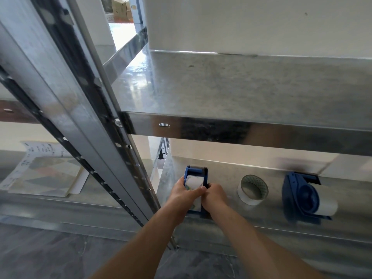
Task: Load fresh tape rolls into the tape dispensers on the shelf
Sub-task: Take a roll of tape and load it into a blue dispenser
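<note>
Dispensers, two, both blue, stand on the lower shelf (221, 172) of a metal rack. The left dispenser (196, 171), at the shelf's left end, carries a white tape roll (194, 181). The left hand (184, 191) grips its left side with the thumb laid across the roll, and the right hand (214, 195) curls round its right side. One loose roll (252, 190) lies flat between the two. The right dispenser (300, 195) holds a second mounted roll (326, 205). Printing on the gripped roll is blurred; handwriting on the paper sheet (40, 168) to the left is too small to read.
</note>
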A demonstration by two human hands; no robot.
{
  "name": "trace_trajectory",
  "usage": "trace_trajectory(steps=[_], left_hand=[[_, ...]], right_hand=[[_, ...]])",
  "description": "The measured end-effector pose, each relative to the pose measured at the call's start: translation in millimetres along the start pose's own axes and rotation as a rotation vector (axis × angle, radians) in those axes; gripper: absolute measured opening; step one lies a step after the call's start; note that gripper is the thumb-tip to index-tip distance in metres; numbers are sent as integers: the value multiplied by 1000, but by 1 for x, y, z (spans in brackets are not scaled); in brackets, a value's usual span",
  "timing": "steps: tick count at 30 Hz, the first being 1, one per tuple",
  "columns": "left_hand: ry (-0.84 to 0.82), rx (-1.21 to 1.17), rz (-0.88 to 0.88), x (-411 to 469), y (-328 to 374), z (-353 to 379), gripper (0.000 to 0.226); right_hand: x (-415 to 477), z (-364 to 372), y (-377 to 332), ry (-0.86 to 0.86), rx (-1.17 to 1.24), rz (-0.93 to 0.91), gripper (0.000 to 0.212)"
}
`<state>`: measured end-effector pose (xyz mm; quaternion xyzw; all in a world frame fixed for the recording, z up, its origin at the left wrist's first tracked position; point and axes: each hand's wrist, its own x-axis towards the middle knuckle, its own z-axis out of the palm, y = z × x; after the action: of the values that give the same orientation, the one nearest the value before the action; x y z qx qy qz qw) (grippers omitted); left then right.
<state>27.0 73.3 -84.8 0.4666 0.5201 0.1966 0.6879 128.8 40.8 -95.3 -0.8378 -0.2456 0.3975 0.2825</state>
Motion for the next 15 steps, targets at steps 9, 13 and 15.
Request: trace_trajectory(steps=[9, 13, 15], left_hand=[[7, 14, 2, 3, 1, -2, 43], [7, 18, 0, 2, 1, -2, 46], [4, 25, -3, 2, 1, -2, 47]], right_hand=[[-2, 1, 0, -15, 25, -2, 25], [-3, 0, 0, -15, 35, -2, 24], [-4, 0, 0, -15, 42, -2, 24]])
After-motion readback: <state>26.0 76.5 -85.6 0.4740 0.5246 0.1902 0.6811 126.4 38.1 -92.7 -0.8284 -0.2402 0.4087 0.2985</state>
